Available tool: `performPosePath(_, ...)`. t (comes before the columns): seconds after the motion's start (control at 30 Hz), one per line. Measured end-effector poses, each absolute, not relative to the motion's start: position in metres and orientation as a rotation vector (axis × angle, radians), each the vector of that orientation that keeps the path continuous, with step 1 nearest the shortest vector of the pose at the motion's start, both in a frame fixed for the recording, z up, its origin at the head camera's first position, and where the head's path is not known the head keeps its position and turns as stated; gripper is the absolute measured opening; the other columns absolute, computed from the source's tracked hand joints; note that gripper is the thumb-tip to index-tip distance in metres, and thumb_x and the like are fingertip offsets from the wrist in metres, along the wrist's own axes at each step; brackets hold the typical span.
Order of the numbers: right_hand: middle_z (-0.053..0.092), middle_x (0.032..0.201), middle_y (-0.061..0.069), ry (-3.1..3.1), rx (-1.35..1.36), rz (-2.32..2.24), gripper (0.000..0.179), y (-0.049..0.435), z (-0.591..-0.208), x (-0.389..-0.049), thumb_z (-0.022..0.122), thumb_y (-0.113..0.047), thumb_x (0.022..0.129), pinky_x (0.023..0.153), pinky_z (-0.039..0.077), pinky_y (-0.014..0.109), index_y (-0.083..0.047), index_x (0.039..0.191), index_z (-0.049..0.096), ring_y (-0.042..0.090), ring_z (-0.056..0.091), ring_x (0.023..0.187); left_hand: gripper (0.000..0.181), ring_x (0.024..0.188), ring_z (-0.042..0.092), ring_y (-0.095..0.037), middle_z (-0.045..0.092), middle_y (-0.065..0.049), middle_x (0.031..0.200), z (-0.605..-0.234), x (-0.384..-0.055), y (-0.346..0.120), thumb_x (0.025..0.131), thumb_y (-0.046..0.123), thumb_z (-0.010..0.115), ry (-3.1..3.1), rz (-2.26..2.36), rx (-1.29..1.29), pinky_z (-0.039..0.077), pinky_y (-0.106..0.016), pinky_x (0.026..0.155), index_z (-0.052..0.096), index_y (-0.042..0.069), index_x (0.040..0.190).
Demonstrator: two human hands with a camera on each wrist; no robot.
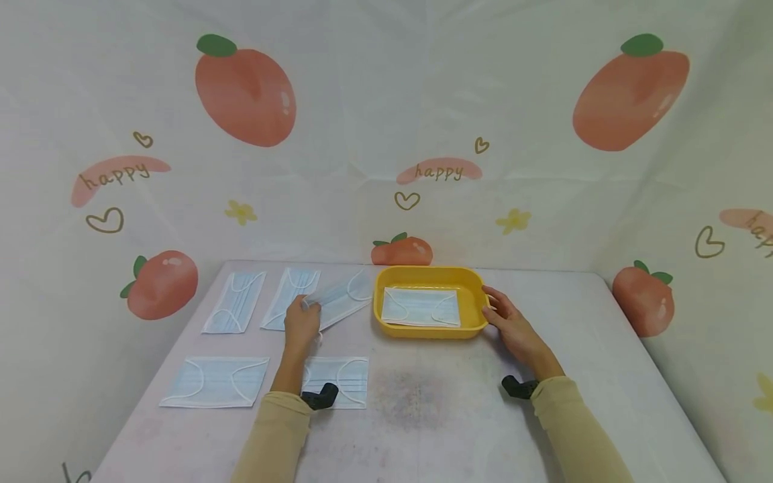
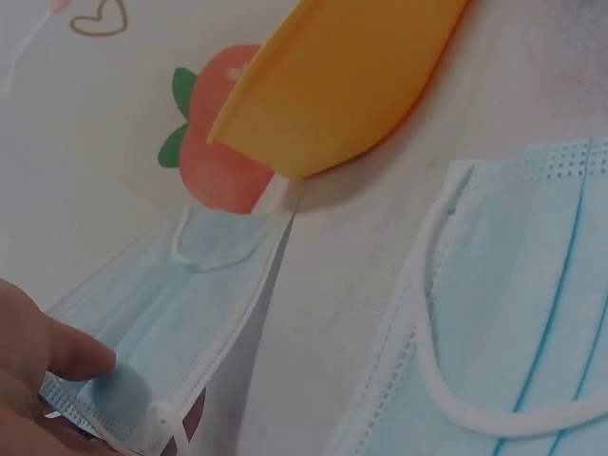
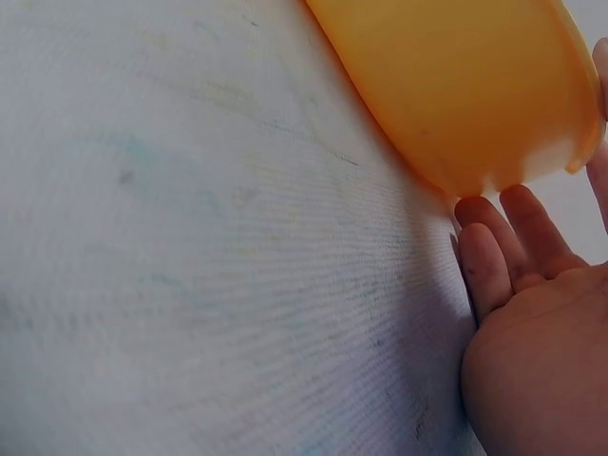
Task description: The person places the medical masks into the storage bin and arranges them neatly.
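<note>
My left hand [image 1: 302, 325] pinches the near end of a pale blue face mask [image 1: 344, 298], lifted and tilted, its far end close by the yellow tray's left side. White ear loops hang from this mask [image 2: 190, 304] in the left wrist view. At the right end of the yellow tray [image 1: 435, 332], my right hand [image 1: 513, 329] holds the rim, with thumb and index finger at the edge. Other fingers [image 3: 537, 228] rest against its outer wall in the right wrist view. Inside the tray a face mask [image 1: 421, 307] lies flat.
Several more masks lie on the white-covered table: an upright one [image 1: 234, 302] at the back left, another [image 1: 292, 295] beside it, one [image 1: 214, 382] at the front left, and one [image 1: 347, 382] partly behind my left wrist. A fruit-print cloth [image 1: 338, 134] hangs behind.
</note>
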State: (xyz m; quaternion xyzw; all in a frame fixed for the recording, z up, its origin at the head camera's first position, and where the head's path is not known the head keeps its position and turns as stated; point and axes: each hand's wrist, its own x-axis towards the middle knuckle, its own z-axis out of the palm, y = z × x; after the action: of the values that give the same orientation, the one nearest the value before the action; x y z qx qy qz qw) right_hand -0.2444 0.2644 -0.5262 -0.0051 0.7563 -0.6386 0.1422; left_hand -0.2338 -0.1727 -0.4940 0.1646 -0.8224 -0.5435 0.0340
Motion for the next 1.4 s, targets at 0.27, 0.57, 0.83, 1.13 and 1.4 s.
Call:
performPosePath(0.27,0.011,0.171,0.017,2.180,-0.019,-1.840,0.064,0.263,-0.523,-0.247,0.053,-0.033,0.107,0.128,0.011,0.062,-0.024,0.162,0.021,0.039,0.016,0.157,0.044,0.137,0.048,-0.045,0.052,-0.026,0.146,-0.485,-0.237,-0.178,0.103,0.014,0.040,-2.475,-1.681,0.427,0.037,-0.063,0.117,0.048,-0.002,0.143)
performPosePath(0.57,0.022,0.169,0.019,2.247,0.011,-1.776,0.066,0.267,-0.520,-0.250,0.060,-0.034,0.103,0.126,0.022,0.060,-0.024,0.160,0.028,0.042,0.027,0.154,0.041,0.141,0.045,-0.044,0.052,-0.023,0.149,-0.466,-0.239,-0.176,0.103,0.015,0.045,-2.412,-1.682,0.401,0.033,-0.063,0.120,0.050,0.001,0.142)
performPosePath(0.83,0.032,0.165,0.020,2.327,-0.030,-1.738,0.062,0.277,-0.521,-0.247,0.061,-0.037,0.102,0.118,0.041,0.045,-0.023,0.158,0.036,0.041,0.040,0.147,0.040,0.137,0.049,-0.041,0.053,-0.021,0.148,-0.450,-0.237,-0.173,0.103,0.017,0.047,-2.412,-1.685,0.375,0.038,-0.063,0.116,0.051,0.004,0.141)
performPosePath(1.13,0.031,0.165,0.019,2.272,-0.036,-1.747,0.063,0.282,-0.524,-0.248,0.058,-0.040,0.103,0.119,0.038,0.051,-0.027,0.159,0.034,0.039,0.045,0.145,0.040,0.140,0.048,-0.039,0.054,-0.019,0.148,-0.429,-0.232,-0.167,0.104,0.017,0.047,-2.412,-1.679,0.309,0.035,-0.059,0.120,0.052,0.005,0.141)
performPosePath(1.4,0.027,0.166,0.021,2.144,-0.097,-1.841,0.065,0.281,-0.528,-0.251,0.058,-0.036,0.104,0.103,0.049,0.016,-0.024,0.161,0.029,0.022,0.051,0.136,0.038,0.136,0.051,-0.040,0.057,-0.020,0.143,-0.413,-0.232,-0.163,0.103,0.017,0.050,-2.407,-1.751,0.166,0.039,-0.059,0.117,0.054,0.003,0.139)
